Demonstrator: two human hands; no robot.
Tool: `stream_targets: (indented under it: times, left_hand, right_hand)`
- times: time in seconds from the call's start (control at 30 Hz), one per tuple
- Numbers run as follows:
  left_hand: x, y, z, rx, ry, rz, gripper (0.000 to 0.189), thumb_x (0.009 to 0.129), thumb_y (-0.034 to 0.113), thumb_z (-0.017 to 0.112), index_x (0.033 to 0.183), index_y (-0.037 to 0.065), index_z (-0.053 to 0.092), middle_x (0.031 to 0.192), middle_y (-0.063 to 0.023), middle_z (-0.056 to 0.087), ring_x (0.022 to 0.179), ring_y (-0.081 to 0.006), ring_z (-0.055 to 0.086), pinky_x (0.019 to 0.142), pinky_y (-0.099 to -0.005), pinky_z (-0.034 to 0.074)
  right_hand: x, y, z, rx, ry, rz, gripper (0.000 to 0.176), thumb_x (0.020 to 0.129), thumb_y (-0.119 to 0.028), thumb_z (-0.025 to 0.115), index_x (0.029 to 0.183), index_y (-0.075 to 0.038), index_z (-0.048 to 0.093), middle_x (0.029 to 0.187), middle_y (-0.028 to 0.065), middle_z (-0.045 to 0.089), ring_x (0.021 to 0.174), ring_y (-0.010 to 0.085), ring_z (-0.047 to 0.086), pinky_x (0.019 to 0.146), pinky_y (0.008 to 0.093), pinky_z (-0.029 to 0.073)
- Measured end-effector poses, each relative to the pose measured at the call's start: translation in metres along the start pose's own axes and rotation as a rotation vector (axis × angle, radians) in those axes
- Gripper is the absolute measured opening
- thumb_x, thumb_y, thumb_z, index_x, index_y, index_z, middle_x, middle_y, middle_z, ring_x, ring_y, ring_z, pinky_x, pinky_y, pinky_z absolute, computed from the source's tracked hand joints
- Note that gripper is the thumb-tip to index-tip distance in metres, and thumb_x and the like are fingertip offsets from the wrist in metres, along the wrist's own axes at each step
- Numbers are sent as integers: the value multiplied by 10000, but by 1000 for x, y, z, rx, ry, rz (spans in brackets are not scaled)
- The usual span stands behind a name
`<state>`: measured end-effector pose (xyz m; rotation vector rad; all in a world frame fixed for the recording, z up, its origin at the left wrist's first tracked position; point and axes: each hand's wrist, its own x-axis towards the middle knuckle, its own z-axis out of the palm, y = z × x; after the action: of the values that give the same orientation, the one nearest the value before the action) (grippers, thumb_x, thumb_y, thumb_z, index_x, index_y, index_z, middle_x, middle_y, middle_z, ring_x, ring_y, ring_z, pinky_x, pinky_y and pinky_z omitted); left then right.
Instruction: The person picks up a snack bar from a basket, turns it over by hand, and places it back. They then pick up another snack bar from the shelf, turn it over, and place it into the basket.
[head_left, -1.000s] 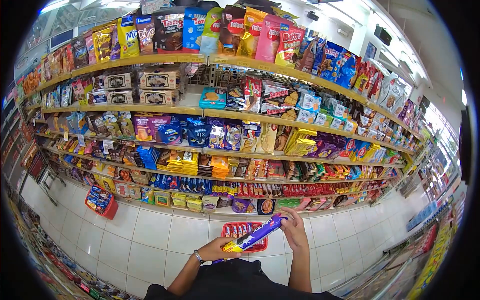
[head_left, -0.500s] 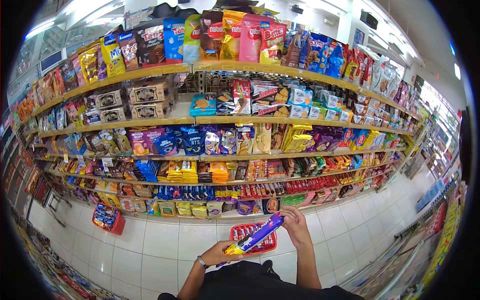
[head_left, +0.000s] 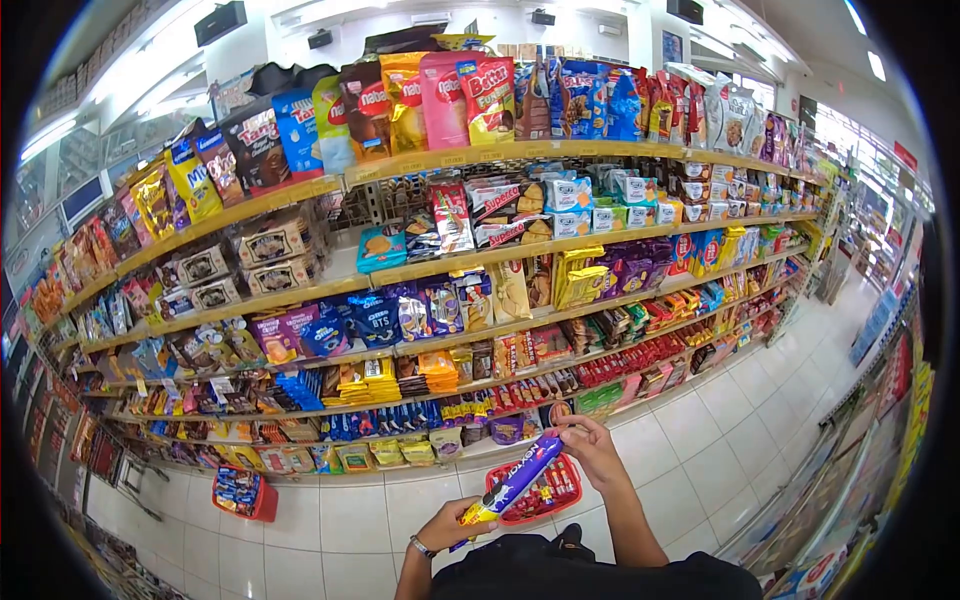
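A long purple and yellow snack packet point(head_left: 520, 475) is held slantwise in front of my body. My left hand point(head_left: 452, 524), with a bracelet at its wrist, is closed round its lower yellow end. At the upper end my right hand point(head_left: 592, 452) pinches the packet's tip between thumb and fingers. Just beyond and partly behind the packet, a red basket point(head_left: 573, 500) on the floor holds small red packets.
Snack shelves point(head_left: 450, 258) packed with bags and boxes curve across the view ahead. A second red basket point(head_left: 268, 503) with blue packets stands on the tiled floor point(head_left: 370, 513) at left. A metal cart frame point(head_left: 130, 470) is further left, and more shelving lies at right.
The view has tilted and turned, so shelves and baskets appear shifted and slanted. Both hands keep hold of the packet, which now shows more of its purple face.
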<state>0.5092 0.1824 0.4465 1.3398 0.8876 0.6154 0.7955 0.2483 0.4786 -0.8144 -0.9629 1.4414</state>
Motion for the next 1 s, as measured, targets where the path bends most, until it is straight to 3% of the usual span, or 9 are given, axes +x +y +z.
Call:
stream_targets:
  times: [0.13,0.2,0.23,0.33,0.53,0.67,0.77,0.93,1.0]
  left_hand:
    - [2,-4,-4,19,23,-48,350,813,263,768,1048,43,631,786,26,590,640,-37,528,553,-197,440]
    - [5,-6,-6,11,-6,-65,364,813,258,768,1066,41,623,796,19,595,639,-39,527,557,-193,438]
    - [6,-7,-6,-4,3,-96,453,818,238,763,1173,35,568,813,4,608,649,-47,540,566,-195,441]
    - [5,0,-1,-84,16,-55,573,820,215,761,1285,31,481,848,-16,620,672,-56,556,578,-202,451]
    - [13,-12,1,-87,0,-51,608,823,181,757,1320,25,445,905,-36,626,707,-64,569,598,-210,471]
    - [12,-8,3,-79,12,-50,613,813,189,769,1314,25,456,986,-38,623,823,-68,574,667,-201,471]
    - [11,-6,5,-98,6,-72,601,816,195,765,1305,24,461,968,-38,619,811,-76,578,662,-207,473]
    - [14,-12,13,-104,-41,-119,570,840,200,742,1301,32,452,935,-27,610,805,-78,585,663,-208,472]
    - [15,-14,22,-195,-13,-37,529,857,209,723,1274,44,442,844,-11,611,658,-47,543,550,-196,429]
  right_hand:
    - [1,5,-1,4,28,-30,309,844,-63,692,1121,13,579,994,128,688,935,146,653,838,260,511]
    - [3,9,-4,1,46,-53,300,852,-52,680,1123,15,571,995,149,687,931,162,658,841,275,518]
    - [3,12,-5,-10,54,-53,291,860,-42,667,1125,17,564,995,170,686,927,177,664,845,290,526]
    - [6,17,-8,-31,68,-62,267,863,-26,656,1107,23,559,990,187,686,909,191,670,838,302,536]
    - [4,14,-9,26,100,-43,241,860,-39,662,1080,4,573,997,172,683,906,191,664,837,309,532]
    - [2,16,-12,136,42,43,270,885,-92,648,1126,4,570,1072,126,659,959,160,637,840,278,512]
    - [1,22,-13,135,-54,25,365,897,-87,628,1235,-21,508,1188,121,599,1071,164,577,918,303,477]
    - [-7,22,2,60,-191,82,488,919,-108,611,1352,-27,401,1218,147,585,1077,188,569,938,326,464]
    - [-9,27,8,-16,-217,67,509,924,-142,612,1364,-83,363,1248,164,568,1099,192,552,949,350,458]
